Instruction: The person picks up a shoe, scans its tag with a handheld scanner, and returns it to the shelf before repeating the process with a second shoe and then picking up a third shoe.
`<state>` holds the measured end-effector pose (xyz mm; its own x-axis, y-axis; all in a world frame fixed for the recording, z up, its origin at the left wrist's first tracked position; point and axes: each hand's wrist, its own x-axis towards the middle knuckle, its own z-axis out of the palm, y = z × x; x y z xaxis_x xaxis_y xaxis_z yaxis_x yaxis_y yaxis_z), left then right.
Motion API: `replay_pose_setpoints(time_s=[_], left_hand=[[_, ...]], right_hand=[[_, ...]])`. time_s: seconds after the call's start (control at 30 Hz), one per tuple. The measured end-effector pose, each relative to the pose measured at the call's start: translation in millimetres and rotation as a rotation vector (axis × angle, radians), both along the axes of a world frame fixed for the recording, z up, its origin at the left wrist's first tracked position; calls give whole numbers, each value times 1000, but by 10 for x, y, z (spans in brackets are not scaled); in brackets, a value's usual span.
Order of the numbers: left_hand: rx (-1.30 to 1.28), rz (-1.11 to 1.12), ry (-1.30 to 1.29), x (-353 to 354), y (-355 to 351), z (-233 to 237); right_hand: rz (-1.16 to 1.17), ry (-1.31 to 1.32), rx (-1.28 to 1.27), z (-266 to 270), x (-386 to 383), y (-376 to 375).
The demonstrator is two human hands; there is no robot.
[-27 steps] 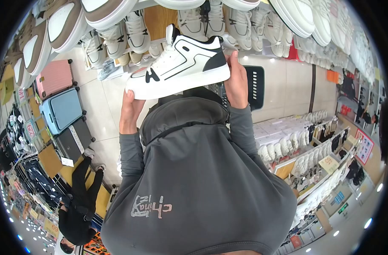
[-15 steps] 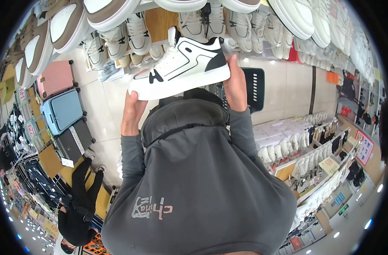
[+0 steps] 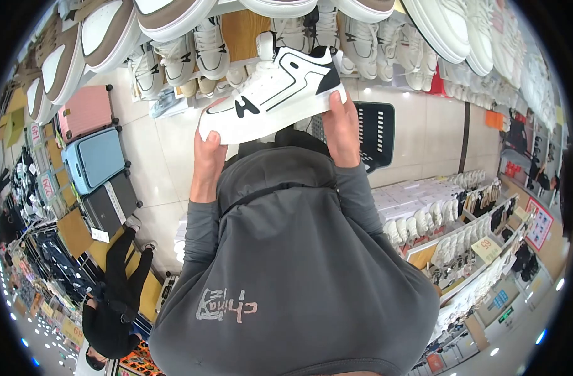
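Note:
A white high-top sneaker (image 3: 271, 94) with black trim and white laces is held sideways between both hands, its toe to the left. My left hand (image 3: 207, 156) is closed on the toe end, with the thumb on the sole's front edge and the fingers mostly hidden behind. At the heel, my right hand (image 3: 341, 128) grips the sole, its thumb along the side. Just beyond the sneaker, pairs of similar white sneakers (image 3: 210, 51) stand on a lower shelf.
Larger brown-and-white shoes (image 3: 105, 34) line a nearer shelf above. Suitcases, one of them blue (image 3: 93, 156), stand on the left. A black slatted seat (image 3: 375, 135) is right of my hand. Shoe displays (image 3: 424, 210) fill the right, and a person in black (image 3: 114, 307) is at lower left.
Both hands have shifted slightly to the right at the toe end, and the sneaker tilts a little more, heel up. My right hand has slid lower, its thumb now on the sole's side.

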<state>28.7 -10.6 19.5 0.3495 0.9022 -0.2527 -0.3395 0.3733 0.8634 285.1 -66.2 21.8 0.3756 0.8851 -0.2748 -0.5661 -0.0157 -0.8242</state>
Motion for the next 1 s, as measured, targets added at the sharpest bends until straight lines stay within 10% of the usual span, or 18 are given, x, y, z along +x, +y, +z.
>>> replay_pose_setpoints(time_s=[1.0], left_hand=[[309,-262,174,294,-327,281]], right_hand=[[86,296,-116,18,-280,-55]])
